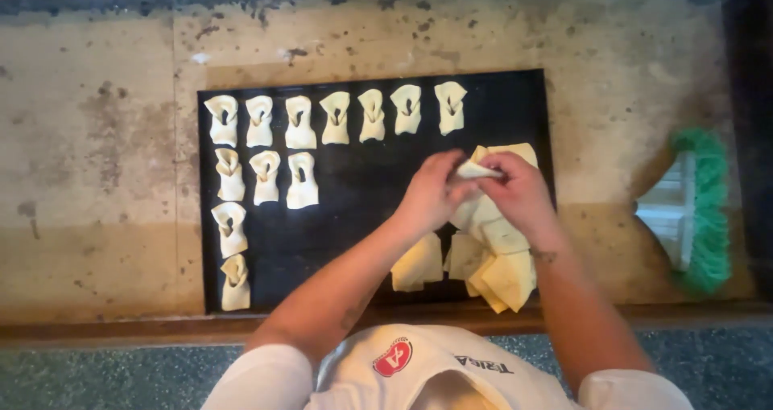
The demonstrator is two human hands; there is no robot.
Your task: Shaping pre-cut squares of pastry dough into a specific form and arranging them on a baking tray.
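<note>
A small square of pale dough (pixel 475 169) is pinched between the fingertips of the left hand (pixel 431 193) and the right hand (pixel 522 191), both closed on it, above the black baking tray (pixel 362 193). Just beneath the hands, a loose pile of flat dough squares (pixel 491 261) is spread on the tray. Folded dough pieces (pixel 299 122) are laid in rows well to the left.

A bakery or kitchen prep area is indicated. A worn, stained worktop (pixel 97 177) carries a black baking tray (pixel 362 209); rows of folded raw dough pieces (pixel 299 123) are laid on it beside a pile of flat dough squares (pixel 499 269). A green-bristled brush (pixel 696 209) is noted at one side.
</note>
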